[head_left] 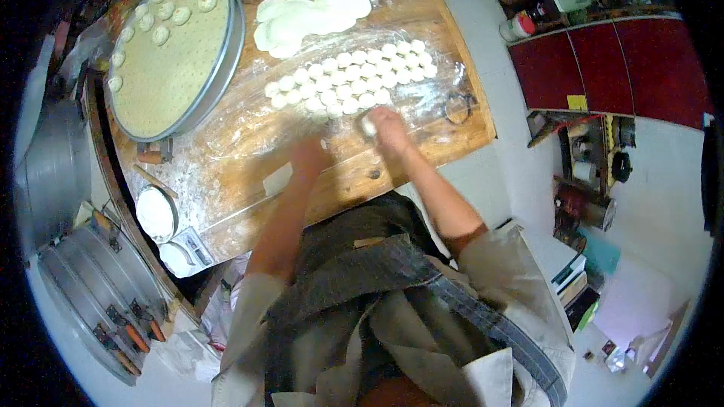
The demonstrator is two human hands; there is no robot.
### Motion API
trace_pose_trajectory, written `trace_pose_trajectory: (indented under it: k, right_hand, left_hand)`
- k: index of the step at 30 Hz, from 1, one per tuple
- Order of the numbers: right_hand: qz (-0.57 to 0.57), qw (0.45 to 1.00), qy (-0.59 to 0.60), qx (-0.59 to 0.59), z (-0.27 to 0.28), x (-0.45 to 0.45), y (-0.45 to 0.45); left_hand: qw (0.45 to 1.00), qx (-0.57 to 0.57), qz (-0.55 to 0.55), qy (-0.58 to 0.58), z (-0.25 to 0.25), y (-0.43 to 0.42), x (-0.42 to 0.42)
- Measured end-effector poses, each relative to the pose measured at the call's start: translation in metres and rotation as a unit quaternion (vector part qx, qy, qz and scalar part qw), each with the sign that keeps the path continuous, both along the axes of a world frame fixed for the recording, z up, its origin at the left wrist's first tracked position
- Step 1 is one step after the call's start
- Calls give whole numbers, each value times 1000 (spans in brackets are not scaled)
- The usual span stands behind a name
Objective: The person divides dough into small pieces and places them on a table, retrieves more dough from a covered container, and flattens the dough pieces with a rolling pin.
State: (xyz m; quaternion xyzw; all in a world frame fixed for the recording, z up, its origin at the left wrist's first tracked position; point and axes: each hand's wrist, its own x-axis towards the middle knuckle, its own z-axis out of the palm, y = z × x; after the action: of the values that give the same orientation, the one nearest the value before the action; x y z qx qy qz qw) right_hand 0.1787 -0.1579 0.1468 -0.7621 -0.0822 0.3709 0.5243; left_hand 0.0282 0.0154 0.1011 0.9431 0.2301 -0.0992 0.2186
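The worktop is grained wood, powdery and matt with flour. Dough pieces and the dough sheet look smooth; the steamer rim is metal, the apron woven cloth

Right side: dark red cabinet doors, with a yellow label at the lower edge of the middle one. A red-lidded jar is near their left end. Lower right: a stack of flat items, contents unclear, beside a teal panel. Lower left: metal steamer tiers, stacked, orange-brown handles outward; pale floor visible.
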Motion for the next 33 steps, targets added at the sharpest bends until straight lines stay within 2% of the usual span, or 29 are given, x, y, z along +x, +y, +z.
trace_pose_trajectory:
  k: [1, 2, 3, 4, 5, 8, 10, 14, 16, 17, 19, 21, 23, 25, 26, 28, 29, 31, 32, 33]
  right_hand:
    - [-154, 979, 135, -15, 33, 14, -4]
    - [-217, 967, 129, -18, -1, 31, -17]
    - [-193, 973, 126, -14, -21, 51, -33]
    - [-128, 990, 63, 5, -68, 75, -55]
    - [-211, 976, 58, 23, -80, 79, -50]
    - [-239, 970, 33, 9, -80, 88, -28]
    - [-176, 960, -136, -170, -76, 87, -12]
    - [-157, 958, -162, -175, -48, 81, -11]
    - [-160, 966, -143, -141, -23, 70, -14]
    - [-157, 966, -147, -143, -14, 59, -13]
    - [-65, 944, -200, -253, 2, 25, 4]
    - [2, 949, -194, -250, -19, -23, 29]
    - [128, 961, -125, -211, -35, -57, 55]
    - [45, 985, -56, -155, -42, -90, 82]
    - [46, 986, -53, -153, -42, -97, 87]
    - [45, 975, -151, -155, -35, -100, 97]
    - [43, 975, -150, -155, -30, -101, 99]
    - [42, 980, -157, -114, -29, -99, 97]
    - [39, 980, -159, -115, -28, -98, 98]
    - [37, 979, -168, -114, -28, -98, 99]
  left_hand:
    - [1000, -13, -3, -10, 14, 0, -3]
    - [999, -27, -6, -21, 29, -1, -6]
    - [1000, -14, -21, -9, 41, -2, -3]
    - [1000, -8, -28, 1, 43, -4, -6]
    - [999, -1, -36, 11, 44, -6, -10]
    - [998, 30, -51, -16, 14, -11, -22]
    - [997, 1, -60, -41, 3, -9, -28]
    - [998, -10, -45, -51, 3, -10, -36]
    - [994, 59, -50, -71, -5, -10, -44]
    - [995, 56, -46, -74, -9, -11, -48]
    - [990, 115, -31, -68, -17, -12, -54]
    - [983, 143, -66, -97, -38, -5, -58]
    - [972, 172, -102, -121, -38, -1, -53]
    - [992, -65, -29, -108, -11, 3, -47]
    - [992, -63, -29, -104, 1, 7, -45]
    - [980, -141, -7, -138, 9, 14, -39]
    - [980, -141, -10, -137, 11, 14, -39]
    - [983, -60, -18, -175, 1, 11, -38]
    - [982, -61, -20, -177, -5, 11, -33]
    - [988, -81, 9, -133, -5, 10, -26]
